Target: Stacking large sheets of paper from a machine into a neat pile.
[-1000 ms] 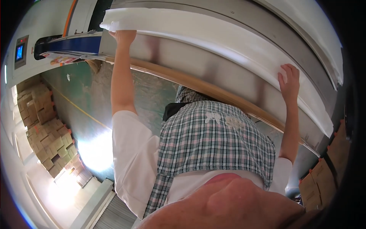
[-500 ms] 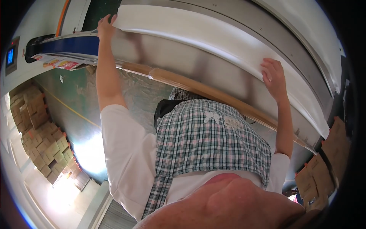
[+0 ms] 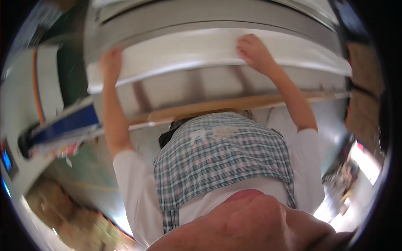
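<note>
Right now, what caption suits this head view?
Both hands, left hand and right hand, press a long white panel on a machine.

White panel [image 3: 209, 54] swung level across view; right hand [image 3: 253, 50] shifted inward.

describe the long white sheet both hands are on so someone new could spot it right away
Start at the big grey machine across the top of the view. Along its front edge lies a long white sheet, with the left hand on its left end and the right hand further right. Unlike the brown wooden bar below it, it is pale, broad and smooth.
</note>
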{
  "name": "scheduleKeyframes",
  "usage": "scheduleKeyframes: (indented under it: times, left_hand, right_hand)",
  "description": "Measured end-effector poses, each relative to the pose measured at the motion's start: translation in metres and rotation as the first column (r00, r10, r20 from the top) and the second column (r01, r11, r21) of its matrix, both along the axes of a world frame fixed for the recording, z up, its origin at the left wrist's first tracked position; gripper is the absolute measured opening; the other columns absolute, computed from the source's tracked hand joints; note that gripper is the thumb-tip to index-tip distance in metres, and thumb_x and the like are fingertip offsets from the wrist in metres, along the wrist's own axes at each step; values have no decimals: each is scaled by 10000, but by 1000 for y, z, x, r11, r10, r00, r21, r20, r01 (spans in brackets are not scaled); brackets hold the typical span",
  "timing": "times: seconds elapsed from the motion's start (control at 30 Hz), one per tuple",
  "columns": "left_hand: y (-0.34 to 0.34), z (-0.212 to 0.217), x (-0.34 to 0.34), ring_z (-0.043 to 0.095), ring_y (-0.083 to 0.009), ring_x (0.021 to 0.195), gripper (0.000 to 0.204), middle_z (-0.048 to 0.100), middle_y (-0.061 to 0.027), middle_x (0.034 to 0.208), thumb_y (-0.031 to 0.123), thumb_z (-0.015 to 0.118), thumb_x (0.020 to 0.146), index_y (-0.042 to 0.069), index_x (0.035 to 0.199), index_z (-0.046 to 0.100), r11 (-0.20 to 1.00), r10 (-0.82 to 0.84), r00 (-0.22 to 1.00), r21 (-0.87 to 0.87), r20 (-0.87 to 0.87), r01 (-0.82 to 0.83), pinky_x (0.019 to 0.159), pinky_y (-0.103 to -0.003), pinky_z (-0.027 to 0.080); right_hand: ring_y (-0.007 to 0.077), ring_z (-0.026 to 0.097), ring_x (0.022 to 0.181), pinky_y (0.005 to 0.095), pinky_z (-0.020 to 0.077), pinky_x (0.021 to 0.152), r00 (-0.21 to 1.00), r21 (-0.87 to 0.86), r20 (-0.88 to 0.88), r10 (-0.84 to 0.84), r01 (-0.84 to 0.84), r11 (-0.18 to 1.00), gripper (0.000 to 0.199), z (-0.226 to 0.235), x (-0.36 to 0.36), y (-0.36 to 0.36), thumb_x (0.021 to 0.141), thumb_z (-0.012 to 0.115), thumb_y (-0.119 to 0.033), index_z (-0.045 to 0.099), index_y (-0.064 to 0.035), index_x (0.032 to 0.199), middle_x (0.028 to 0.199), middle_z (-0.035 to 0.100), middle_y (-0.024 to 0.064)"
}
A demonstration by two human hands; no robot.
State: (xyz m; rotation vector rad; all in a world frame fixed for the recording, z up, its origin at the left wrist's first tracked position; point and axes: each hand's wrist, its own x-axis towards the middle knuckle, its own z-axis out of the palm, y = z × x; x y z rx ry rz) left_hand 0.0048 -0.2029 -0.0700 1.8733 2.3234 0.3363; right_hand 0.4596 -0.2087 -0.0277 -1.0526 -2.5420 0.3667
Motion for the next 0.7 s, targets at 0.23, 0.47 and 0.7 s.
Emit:
scheduleKeyframes:
  times: [0.23, 0.47, 0.7]
  left_hand:
    - [-97, -19, -54, 544, -349, 629, 304, 560, -223, 712, 229, 407, 874, -17, 789, 564, 989, 136, 991, 55, 19, -137, 572, -420, 405]
    - [-142, 21, -92, 570, -287, 902, 382, 623, -96, 933, 402, 378, 887, 109, 937, 618, 932, 352, 759, 125, -548, -341, 782, -437, 420]
    - [-108, -2, 33, 407, -350, 1144, 435, 506, -120, 1202, 449, 303, 899, 181, 1145, 541, 950, 237, 902, -106, -362, -292, 946, -480, 315]
  right_hand:
    - [271, 477, 937, 364, 404, 788, 962, -25, 176, -207, 215, 976, 241, 12, 114, -26, 634, 562, 15, 548, -67, 860, 973, 525, 82]
    - [253, 468, 1002, 375, 389, 825, 873, 70, 311, -377, 375, 925, 344, 10, 227, -7, 616, 551, 51, 547, -84, 932, 1022, 525, 51]
    - [254, 478, 988, 396, 394, 788, 720, 215, 444, -533, 492, 844, 259, -2, 335, 29, 701, 570, -62, 535, -118, 952, 986, 520, 58]
